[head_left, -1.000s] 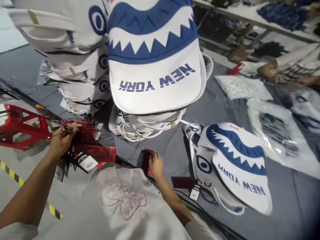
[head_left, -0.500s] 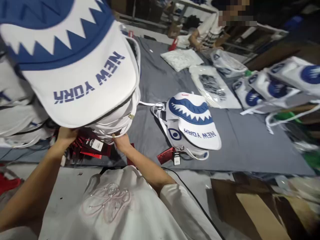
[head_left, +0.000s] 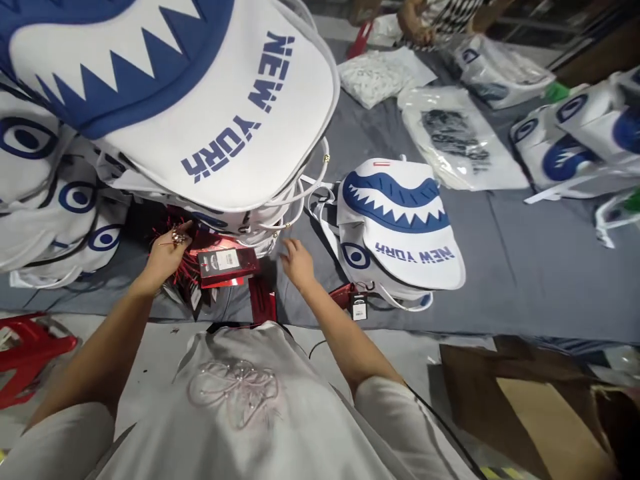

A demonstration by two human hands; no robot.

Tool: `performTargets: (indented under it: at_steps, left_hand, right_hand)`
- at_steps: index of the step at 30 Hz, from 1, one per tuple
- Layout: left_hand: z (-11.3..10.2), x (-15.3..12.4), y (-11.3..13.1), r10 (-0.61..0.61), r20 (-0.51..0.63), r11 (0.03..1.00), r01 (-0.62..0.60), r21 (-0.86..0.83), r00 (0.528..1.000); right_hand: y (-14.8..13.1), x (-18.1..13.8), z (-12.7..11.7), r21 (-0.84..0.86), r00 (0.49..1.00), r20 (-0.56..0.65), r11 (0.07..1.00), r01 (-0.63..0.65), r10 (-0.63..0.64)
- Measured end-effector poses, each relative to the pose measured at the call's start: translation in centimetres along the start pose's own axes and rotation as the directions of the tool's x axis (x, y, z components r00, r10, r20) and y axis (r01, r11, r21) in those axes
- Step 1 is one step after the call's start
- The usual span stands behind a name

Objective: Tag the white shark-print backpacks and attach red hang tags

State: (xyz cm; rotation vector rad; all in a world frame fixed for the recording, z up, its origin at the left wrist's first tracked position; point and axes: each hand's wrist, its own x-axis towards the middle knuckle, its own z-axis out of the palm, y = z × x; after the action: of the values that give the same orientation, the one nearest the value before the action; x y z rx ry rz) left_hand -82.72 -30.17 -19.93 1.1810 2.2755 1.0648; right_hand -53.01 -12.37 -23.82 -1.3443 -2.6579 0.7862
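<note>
A tall stack of white cap-shaped bags (head_left: 270, 153), with blue jagged-tooth trim and "NEW YORK" on the brim, fills the upper left. At its lower left edge, my left hand (head_left: 167, 257) has its fingers curled, with a small gold-coloured item at them. Whatever they pinch is unclear. Red tag strings (head_left: 186, 267) bunch right beside it. Dark red hang tags (head_left: 230, 263) with white labels lie between my hands. Just right of the stack, my right hand (head_left: 299, 265) holds nothing, its fingers slightly bent and apart. Further right lies another cap-shaped bag (head_left: 400, 227), its tag hanging at the front.
More eye-patterned bags (head_left: 80, 197) are piled at the left. Across the grey table (head_left: 480, 267) lie a clear plastic packet (head_left: 455, 137), a white packet (head_left: 375, 77) and wrapped bags (head_left: 565, 133). A co-worker's hand (head_left: 417, 30) is at the far side. Cardboard (head_left: 545, 413) sits lower right.
My right hand has come away from the stack's straps and moved right. My left hand has shifted right, to the tag strings. The view has tilted down and turned left.
</note>
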Motion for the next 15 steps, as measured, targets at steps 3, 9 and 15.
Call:
performTargets:
  at_steps: [3,9,15]
  left_hand:
    - [-2.8,-2.1,-1.5,0.027,-0.091,0.996,-0.019,0.087,0.996]
    - [-6.7,-2.3,-4.4,0.108,-0.177,0.968,-0.063,0.244,0.978]
    - [-4.4,0.8,-6.9,0.042,-0.169,0.988,-0.016,0.156,0.985]
  right_hand:
    - [2.9,-5.6,3.1,0.096,0.983,0.104,0.982,-0.161,0.151]
    - [3.8,-15.7,8.5,0.256,0.869,0.185,0.831,-0.493,0.459]
    - [-3.2,-19.6,11.3,0.436,0.819,0.047,0.726,-0.532,0.572]
